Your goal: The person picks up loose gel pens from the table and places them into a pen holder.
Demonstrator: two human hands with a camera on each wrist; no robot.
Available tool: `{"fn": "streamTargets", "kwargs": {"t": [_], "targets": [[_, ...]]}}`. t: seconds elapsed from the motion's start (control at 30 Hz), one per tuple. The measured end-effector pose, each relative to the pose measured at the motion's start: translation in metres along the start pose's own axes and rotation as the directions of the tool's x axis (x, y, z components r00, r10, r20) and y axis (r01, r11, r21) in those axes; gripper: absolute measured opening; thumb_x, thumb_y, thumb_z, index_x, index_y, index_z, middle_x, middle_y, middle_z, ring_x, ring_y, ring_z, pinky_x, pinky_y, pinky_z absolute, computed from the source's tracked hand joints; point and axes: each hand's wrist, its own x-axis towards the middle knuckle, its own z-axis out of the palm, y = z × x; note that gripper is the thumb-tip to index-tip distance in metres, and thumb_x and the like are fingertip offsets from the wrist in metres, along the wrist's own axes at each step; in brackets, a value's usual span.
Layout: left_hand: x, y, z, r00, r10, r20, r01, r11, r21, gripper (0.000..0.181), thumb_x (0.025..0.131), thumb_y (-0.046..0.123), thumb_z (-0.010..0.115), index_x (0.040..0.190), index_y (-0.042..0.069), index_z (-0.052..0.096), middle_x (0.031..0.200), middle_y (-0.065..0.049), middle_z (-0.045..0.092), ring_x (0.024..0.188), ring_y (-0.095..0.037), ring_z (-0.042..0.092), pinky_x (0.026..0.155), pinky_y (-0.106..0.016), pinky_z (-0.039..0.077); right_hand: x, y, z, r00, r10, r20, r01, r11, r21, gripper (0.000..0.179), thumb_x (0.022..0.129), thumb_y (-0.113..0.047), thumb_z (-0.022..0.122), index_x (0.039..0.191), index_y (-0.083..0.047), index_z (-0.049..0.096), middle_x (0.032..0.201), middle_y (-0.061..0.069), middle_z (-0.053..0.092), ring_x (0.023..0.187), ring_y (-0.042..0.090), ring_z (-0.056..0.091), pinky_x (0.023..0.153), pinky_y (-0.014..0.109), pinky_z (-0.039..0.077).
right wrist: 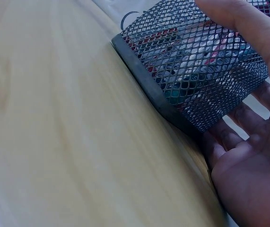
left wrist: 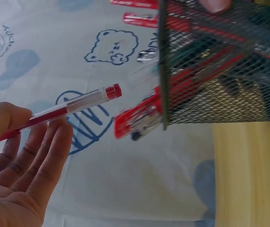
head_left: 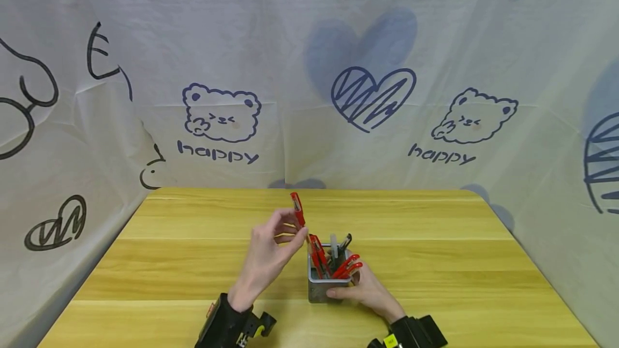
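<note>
Pinching a red pen [head_left: 297,209], left hand [head_left: 268,254] fingers curl; right hand [head_left: 366,289] fingers clasp the mesh holder [head_left: 323,287]

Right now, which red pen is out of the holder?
The red pen pinched in the left hand, raised beside the mesh holder; the other pens stand inside it.

A yellow wooden table [head_left: 193,262] carries a mesh pen holder [head_left: 321,288], standing near its front edge, centre.

Red-capped pen [head_left: 297,210] held upright beside mesh pen holder [head_left: 329,282] of pens.
</note>
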Motion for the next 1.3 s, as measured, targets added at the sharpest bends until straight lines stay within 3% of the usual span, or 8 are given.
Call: {"fn": "streamTargets", "kwargs": {"t": [0.37, 0.67, 0.93, 1.3], "targets": [[-0.0076, -0.0053, 0.0077, 0.998, -0.010, 0.057, 0.009, 1.000, 0.026, 0.025, 0.092, 0.004, 0.070, 0.115, 0.001, 0.063, 0.100, -0.015, 0.074, 0.086, -0.024, 0.074, 0.076, -0.020, 0.062, 0.0006, 0.0014, -0.0007, 1.000, 0.009, 0.006, -0.009, 1.000, 0.001, 0.074, 0.083, -0.013, 0.081, 0.148, -0.010, 0.045, 0.148, 0.009, 0.054, 0.142, 0.033, 0.043, 0.121, 0.057, 0.031], [-0.0077, -0.0052, 0.0075, 0.990, -0.030, 0.138, 0.012, 0.992, 0.128, 0.025, 0.089, 0.006, 0.074, 0.112, 0.004, 0.065, 0.092, -0.012, 0.076, 0.080, -0.019, 0.073, 0.067, -0.016, 0.060, 0.0006, 0.0028, -0.0014, 1.000, -0.004, 0.011, 0.005, 1.000, -0.004, 0.074, 0.084, -0.013, 0.080, 0.148, -0.009, 0.044, 0.149, 0.010, 0.053, 0.143, 0.034, 0.042, 0.121, 0.059, 0.032], [-0.0071, -0.0063, 0.0052, 0.973, -0.065, 0.221, 0.037, 0.991, 0.127, 0.020, 0.088, 0.004, 0.074, 0.107, 0.004, 0.067, 0.092, -0.013, 0.078, 0.079, -0.020, 0.074, 0.067, -0.015, 0.059, 0.0002, 0.0033, -0.0019, 1.000, -0.007, 0.008, 0.007, 1.000, -0.007, 0.073, 0.084, -0.013, 0.080, 0.148, -0.008, 0.045, 0.149, 0.010, 0.052, 0.142, 0.035, 0.042, 0.119, 0.055, 0.033], [-0.0075, -0.0086, 0.0056, 0.950, -0.111, 0.290, 0.050, 0.976, 0.210, 0.013, 0.088, 0.007, 0.074, 0.099, 0.003, 0.069, 0.087, -0.012, 0.078, 0.078, -0.022, 0.075, 0.064, -0.011, 0.057, 0.0009, 0.0018, -0.0015, 1.000, -0.006, 0.018, 0.006, 1.000, -0.001, 0.069, 0.084, -0.015, 0.080, 0.146, -0.011, 0.048, 0.146, 0.010, 0.055, 0.139, 0.030, 0.046, 0.117, 0.051, 0.035]]}}
